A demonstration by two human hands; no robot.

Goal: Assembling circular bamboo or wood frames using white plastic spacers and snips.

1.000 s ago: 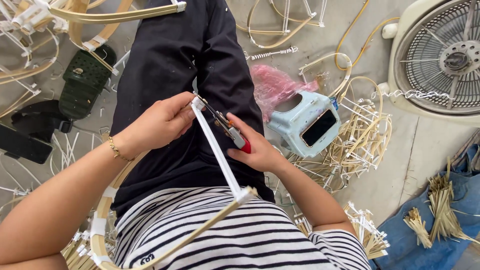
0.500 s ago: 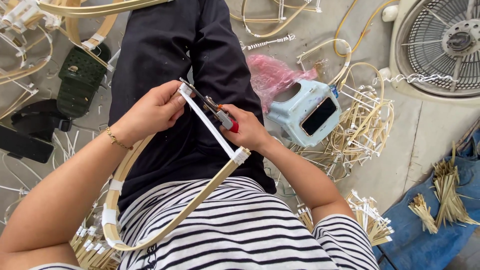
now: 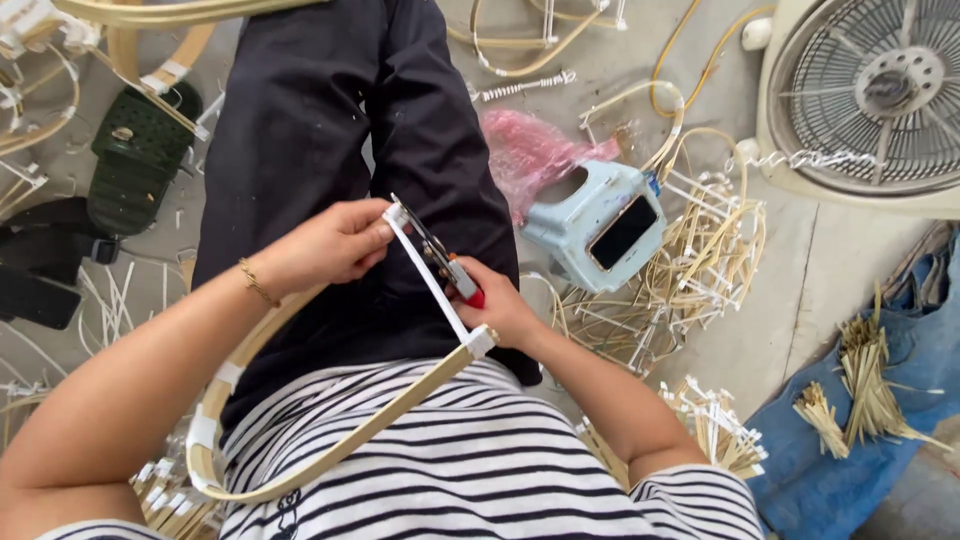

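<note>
Pinched in the left hand (image 3: 330,245) is the upper end of a white strip (image 3: 432,275) on the bent cane frame (image 3: 330,440) over the lap; the right hand (image 3: 500,310) clamps red-handled pliers (image 3: 445,262) there. Beyond the frame, loose cane pieces (image 3: 670,290) await beside a pale blue stool (image 3: 600,225).

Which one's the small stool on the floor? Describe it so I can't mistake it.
Start at the big pale fan top right, then look lower left. The stool lies tipped beside pink plastic wrap, against a heap of bamboo strips. It alone is pale blue plastic with a dark rectangular opening.
</note>
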